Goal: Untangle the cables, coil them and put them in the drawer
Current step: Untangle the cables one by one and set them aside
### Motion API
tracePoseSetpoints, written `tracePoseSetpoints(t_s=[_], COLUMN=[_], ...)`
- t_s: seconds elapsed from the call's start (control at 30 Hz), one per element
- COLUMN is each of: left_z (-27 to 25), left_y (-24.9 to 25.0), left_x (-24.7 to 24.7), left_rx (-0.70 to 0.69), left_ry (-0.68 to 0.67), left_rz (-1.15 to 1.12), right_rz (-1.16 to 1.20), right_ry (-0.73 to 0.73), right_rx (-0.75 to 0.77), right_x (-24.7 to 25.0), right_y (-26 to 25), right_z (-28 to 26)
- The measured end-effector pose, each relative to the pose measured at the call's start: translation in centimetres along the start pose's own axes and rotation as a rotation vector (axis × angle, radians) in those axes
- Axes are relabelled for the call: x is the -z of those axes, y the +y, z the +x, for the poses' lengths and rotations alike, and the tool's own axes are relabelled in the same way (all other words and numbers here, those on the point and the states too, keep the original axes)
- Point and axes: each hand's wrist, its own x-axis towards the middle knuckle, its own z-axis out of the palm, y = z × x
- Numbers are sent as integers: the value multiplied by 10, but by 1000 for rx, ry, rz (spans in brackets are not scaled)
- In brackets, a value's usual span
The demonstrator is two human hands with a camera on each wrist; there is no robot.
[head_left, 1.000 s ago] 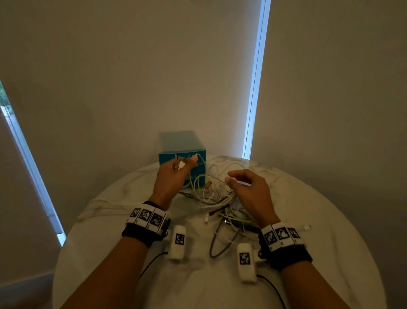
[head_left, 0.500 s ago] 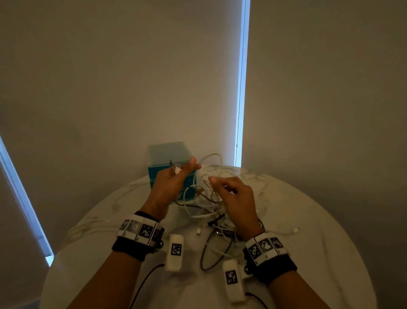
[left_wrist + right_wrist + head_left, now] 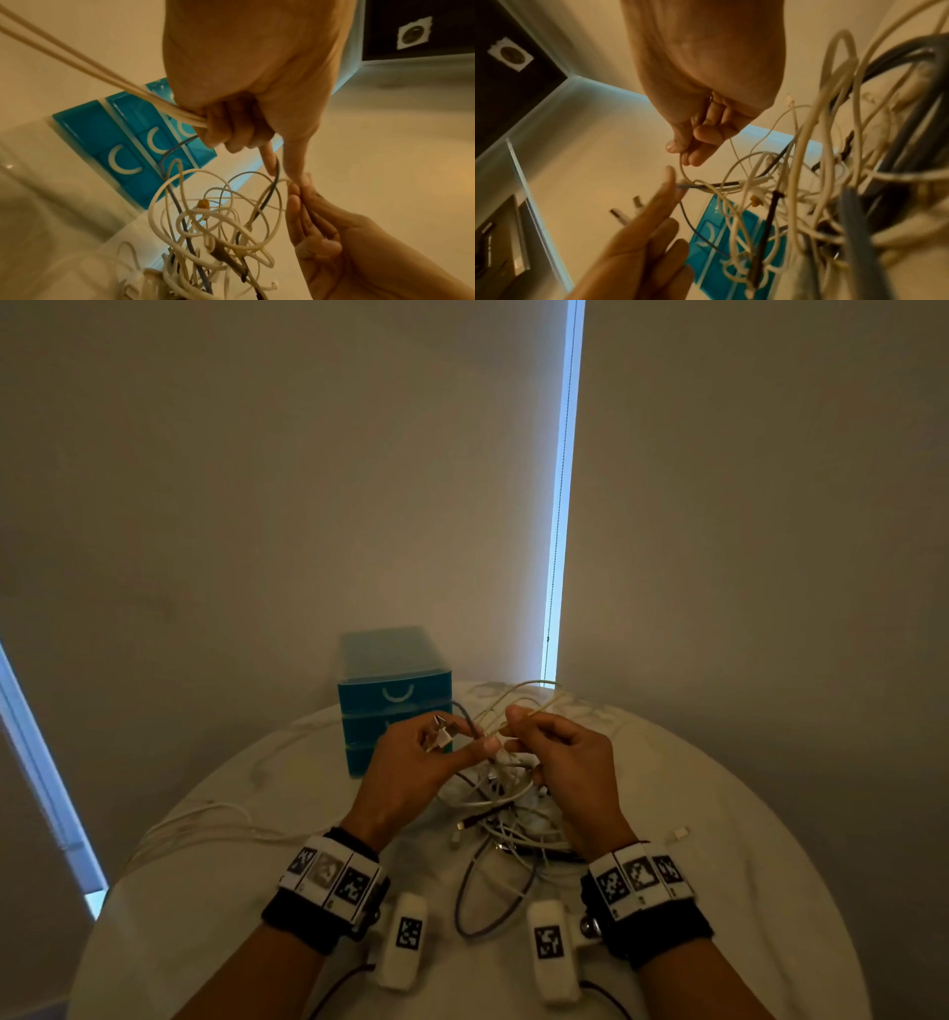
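A tangle of white, grey and dark cables point(image 3: 506, 814) hangs partly lifted over the round table point(image 3: 770, 891), in front of the small blue drawer unit point(image 3: 395, 698), whose drawers look closed. My left hand point(image 3: 477, 739) grips two cable plug ends point(image 3: 441, 734) and a bundle of white cables point(image 3: 180, 113), its thumb and forefinger reaching toward the right hand. My right hand point(image 3: 513, 726) pinches a thin white cable point(image 3: 682, 168) that loops up out of the tangle point(image 3: 808, 182). Both hands meet fingertip to fingertip above the pile point(image 3: 205, 223).
A grey cable loop point(image 3: 488, 906) lies on the table near me. White cable point(image 3: 205, 819) trails off to the table's left edge. A loose white connector point(image 3: 680, 833) lies at the right. The wall stands close behind the drawer unit point(image 3: 123, 152).
Both hands rose and closed in on each other. The right hand moved left and up to a white cable beside the left hand's fingers, and part of the tangle lifted.
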Motion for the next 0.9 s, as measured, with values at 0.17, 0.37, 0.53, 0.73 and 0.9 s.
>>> tracePoseSetpoints(t_s=[0.17, 0.37, 0.53, 0.73, 0.9], left_z=[3, 5, -3, -1, 4], left_y=[-14, -16, 9, 8, 3], left_x=[6, 16, 8, 15, 26], left_rx=[29, 125, -36, -77, -38], left_ry=[113, 190, 55, 77, -3], left_rz=[150, 120, 48, 8, 46], right_rz=[392, 603, 534, 500, 790], right_ry=[52, 90, -7, -78, -81], right_rx=[-72, -144, -168, -200, -304], right_x=[-1, 12, 1, -6, 16], right_y=[-11, -10, -5, -2, -5], right_z=[2, 7, 2, 2, 13])
